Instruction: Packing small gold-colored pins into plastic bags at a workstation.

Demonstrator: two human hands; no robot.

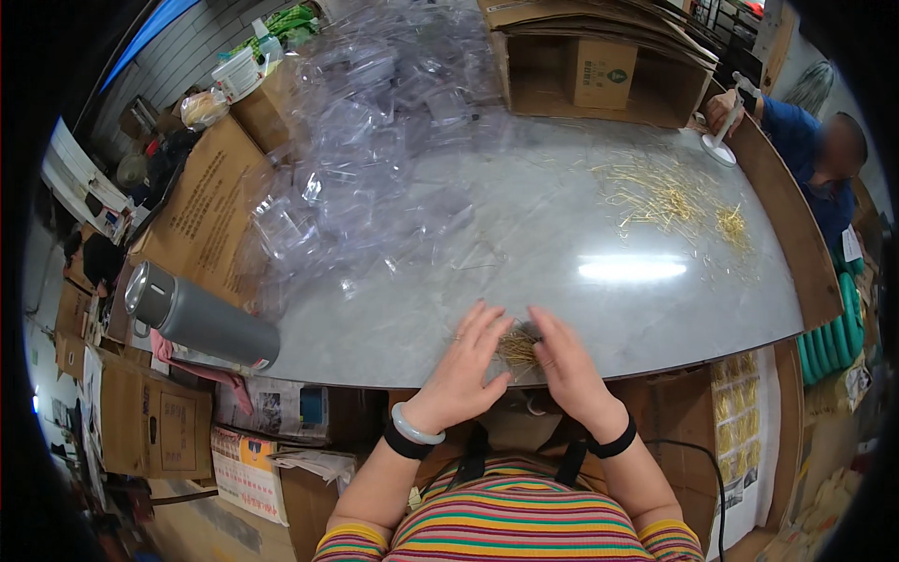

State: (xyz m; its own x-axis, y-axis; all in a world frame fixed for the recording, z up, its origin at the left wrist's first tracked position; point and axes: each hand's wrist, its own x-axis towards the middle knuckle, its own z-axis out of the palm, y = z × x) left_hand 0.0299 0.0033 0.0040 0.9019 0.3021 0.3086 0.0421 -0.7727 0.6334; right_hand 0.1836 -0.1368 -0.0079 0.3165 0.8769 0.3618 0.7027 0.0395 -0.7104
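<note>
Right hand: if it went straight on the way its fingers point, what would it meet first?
Probably the thin wires on the table, ahead and slightly left of the right hand; its height is unclear, so it might pass over them.

On our table [403, 323], we have 1 strand bundle [518, 347] between our left hand [463, 361] and right hand [568, 362], a bottle [211, 318] left, packages [351, 155] behind left, loose strands [663, 199] behind right, and, farthest back, 1 box [602, 75] inside an open carton [534, 80].

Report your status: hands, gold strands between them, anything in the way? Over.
Left hand and right hand open, flanking gold strands; contact unclear. Strands bunched near table edge. Nothing seen blocking hands; bottle off left.
</note>
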